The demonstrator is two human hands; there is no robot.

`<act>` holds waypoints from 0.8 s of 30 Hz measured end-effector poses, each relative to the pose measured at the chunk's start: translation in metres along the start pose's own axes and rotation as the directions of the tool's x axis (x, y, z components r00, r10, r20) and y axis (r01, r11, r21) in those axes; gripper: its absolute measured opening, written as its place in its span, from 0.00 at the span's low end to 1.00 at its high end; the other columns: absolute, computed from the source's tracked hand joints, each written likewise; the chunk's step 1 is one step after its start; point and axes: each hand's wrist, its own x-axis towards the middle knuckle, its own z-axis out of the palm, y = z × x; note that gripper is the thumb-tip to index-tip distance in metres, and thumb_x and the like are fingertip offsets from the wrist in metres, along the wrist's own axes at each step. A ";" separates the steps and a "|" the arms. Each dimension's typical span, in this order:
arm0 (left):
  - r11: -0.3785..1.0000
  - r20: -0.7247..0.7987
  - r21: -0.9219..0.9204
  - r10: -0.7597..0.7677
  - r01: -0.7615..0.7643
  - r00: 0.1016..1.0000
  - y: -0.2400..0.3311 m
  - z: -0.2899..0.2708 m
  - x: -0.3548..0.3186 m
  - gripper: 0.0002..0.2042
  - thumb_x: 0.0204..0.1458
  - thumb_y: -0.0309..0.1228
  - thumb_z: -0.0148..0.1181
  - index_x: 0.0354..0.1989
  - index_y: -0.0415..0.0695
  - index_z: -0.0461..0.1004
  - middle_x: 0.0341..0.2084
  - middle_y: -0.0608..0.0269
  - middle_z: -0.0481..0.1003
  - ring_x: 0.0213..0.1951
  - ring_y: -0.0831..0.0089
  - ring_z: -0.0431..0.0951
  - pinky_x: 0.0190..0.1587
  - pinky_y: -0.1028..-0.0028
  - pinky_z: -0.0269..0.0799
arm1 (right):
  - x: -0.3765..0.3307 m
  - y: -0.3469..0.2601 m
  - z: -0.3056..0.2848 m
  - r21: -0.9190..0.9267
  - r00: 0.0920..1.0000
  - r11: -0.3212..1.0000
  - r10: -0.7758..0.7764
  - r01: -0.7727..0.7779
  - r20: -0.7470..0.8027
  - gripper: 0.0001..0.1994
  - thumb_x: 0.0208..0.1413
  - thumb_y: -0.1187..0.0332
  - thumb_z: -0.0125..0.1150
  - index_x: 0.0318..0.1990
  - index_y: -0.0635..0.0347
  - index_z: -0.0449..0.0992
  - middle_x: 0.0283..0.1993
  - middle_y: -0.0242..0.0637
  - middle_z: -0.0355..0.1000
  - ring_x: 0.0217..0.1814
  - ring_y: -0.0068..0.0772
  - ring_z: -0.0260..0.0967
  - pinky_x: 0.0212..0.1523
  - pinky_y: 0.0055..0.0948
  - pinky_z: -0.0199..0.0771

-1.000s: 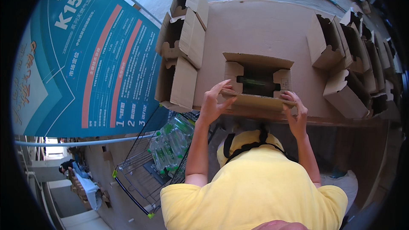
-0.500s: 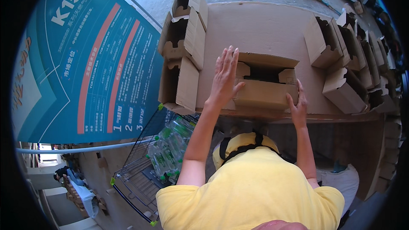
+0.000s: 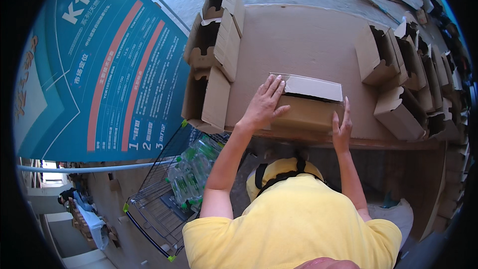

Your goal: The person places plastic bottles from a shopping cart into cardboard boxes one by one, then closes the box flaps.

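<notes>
A cardboard box (image 3: 308, 114) lies on the table close to its near edge, with its long side toward me. Its top flap (image 3: 313, 88) is folded over the opening, leaving a dark gap along the front edge. My left hand (image 3: 266, 104) rests on the left end of the box, fingers stretched out flat over the flap's corner and thumb apart. At the right end, my right hand (image 3: 342, 132) stands upright against the box, its fingers extended and not wrapped round it.
Open-topped cartons (image 3: 215, 97) line the table's left side; several more (image 3: 381, 57) crowd the right. A cart (image 3: 149, 214) with clear plastic bottles (image 3: 191, 174) stands at lower left, beside a blue-green banner (image 3: 99, 79). The cardboard-covered tabletop (image 3: 298, 35) extends beyond the box.
The box's far flap has come down over the opening. My left hand has lowered from its raised position onto the left end of the flap; my right hand remains at the right end.
</notes>
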 end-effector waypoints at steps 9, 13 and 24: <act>0.991 0.165 0.132 -0.059 0.037 0.985 0.010 -0.001 -0.002 0.46 0.53 0.63 0.43 0.69 0.38 0.43 0.70 0.50 0.41 0.71 0.55 0.35 0.69 0.54 0.31 | 0.011 -0.029 0.002 -0.499 0.941 0.799 -0.304 0.336 0.146 0.24 0.55 0.72 0.51 0.62 0.60 0.64 0.65 0.43 0.61 0.70 0.50 0.51 0.66 0.42 0.54; 0.997 0.166 0.069 -0.052 0.041 0.985 0.009 -0.009 0.006 0.49 0.49 0.66 0.46 0.69 0.40 0.42 0.69 0.47 0.42 0.71 0.52 0.37 0.68 0.49 0.32 | 0.013 -0.021 0.006 -0.479 0.940 0.810 -0.300 0.340 0.160 0.19 0.55 0.71 0.51 0.54 0.62 0.73 0.62 0.43 0.65 0.67 0.47 0.57 0.64 0.43 0.59; 0.984 0.255 0.010 0.170 -0.179 0.952 -0.016 -0.011 0.037 0.48 0.39 0.73 0.51 0.69 0.65 0.49 0.66 0.42 0.46 0.67 0.43 0.44 0.67 0.45 0.38 | 0.013 -0.022 0.008 -0.474 0.941 0.817 -0.325 0.328 0.091 0.18 0.54 0.73 0.48 0.52 0.63 0.74 0.59 0.44 0.68 0.64 0.48 0.61 0.62 0.42 0.62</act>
